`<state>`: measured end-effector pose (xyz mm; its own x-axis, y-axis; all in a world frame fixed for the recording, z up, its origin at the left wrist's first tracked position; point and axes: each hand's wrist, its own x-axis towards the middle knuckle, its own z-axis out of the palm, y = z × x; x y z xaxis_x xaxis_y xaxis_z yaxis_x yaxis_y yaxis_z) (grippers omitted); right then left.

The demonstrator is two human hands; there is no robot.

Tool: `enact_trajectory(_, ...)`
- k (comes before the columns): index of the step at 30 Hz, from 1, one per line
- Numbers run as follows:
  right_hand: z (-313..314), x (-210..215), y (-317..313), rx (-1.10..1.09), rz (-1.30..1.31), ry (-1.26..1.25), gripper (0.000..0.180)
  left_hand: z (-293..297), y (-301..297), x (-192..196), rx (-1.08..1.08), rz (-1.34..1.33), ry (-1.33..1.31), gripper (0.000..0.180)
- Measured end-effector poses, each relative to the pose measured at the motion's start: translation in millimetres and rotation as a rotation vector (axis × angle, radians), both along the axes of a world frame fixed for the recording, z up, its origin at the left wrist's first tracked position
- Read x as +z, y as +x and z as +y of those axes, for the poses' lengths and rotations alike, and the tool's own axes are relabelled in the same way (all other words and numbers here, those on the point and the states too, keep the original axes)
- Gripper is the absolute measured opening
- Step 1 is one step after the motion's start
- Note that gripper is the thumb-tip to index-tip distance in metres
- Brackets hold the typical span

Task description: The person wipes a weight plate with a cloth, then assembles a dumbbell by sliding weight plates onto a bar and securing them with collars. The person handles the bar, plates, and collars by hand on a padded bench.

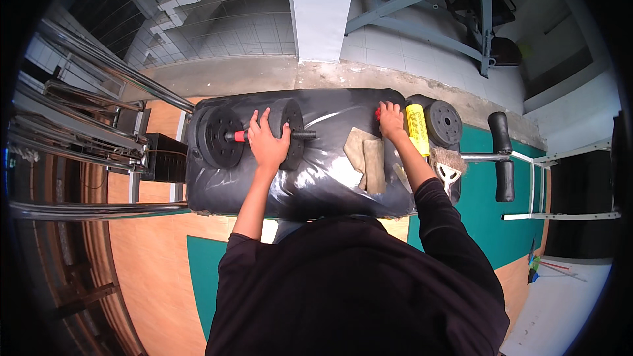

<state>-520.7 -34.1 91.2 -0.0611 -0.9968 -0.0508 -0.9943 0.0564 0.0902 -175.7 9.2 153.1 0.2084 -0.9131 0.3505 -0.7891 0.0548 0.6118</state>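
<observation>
We see the left hand (267,140) wrapped over the red-and-black bar of a black plate dumbbell (247,135) lying on the black plastic-wrapped bench pad (316,184). The right hand (391,120) closes on a small red object (378,113) at the pad's far edge, just beside a yellow cylindrical bottle (417,128). Between the hands lies a folded tan cloth (366,158).

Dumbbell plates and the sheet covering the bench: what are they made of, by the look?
Dumbbell plates: matte black, ribbed discs, probably rubber- or plastic-coated; the core cannot be told. The left hand grips the bar, dark and textured, with a red collar. Sheet: glossy black plastic film, wrinkled with bright highlights.
</observation>
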Motion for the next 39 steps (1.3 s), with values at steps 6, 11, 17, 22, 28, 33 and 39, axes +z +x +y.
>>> enact_trajectory(6,-14,-6,0,0.205,0.130,0.082,0.037,6,1,2,0.035,0.019,-0.011,0.057)
enact_trajectory(11,0,24,31,0.256,-0.722,-0.113,0.042,7,0,3,0.035,0.018,0.001,0.057)
enact_trajectory(17,32,14,96,0.036,-1.552,0.374,0.041,7,1,5,0.031,0.044,-0.019,0.056)
enact_trajectory(22,42,0,133,-0.026,-1.615,0.332,0.039,5,0,3,0.043,0.043,-0.033,0.056)
enact_trajectory(28,36,-2,139,0.002,-1.588,0.302,0.036,6,0,1,0.055,0.034,-0.040,0.057)
enact_trajectory(33,34,10,140,0.114,-1.555,0.344,0.037,7,-1,1,0.066,0.025,-0.052,0.056)
enact_trajectory(39,25,9,138,0.230,-1.407,0.278,0.032,8,-1,3,0.056,0.069,-0.050,0.056)
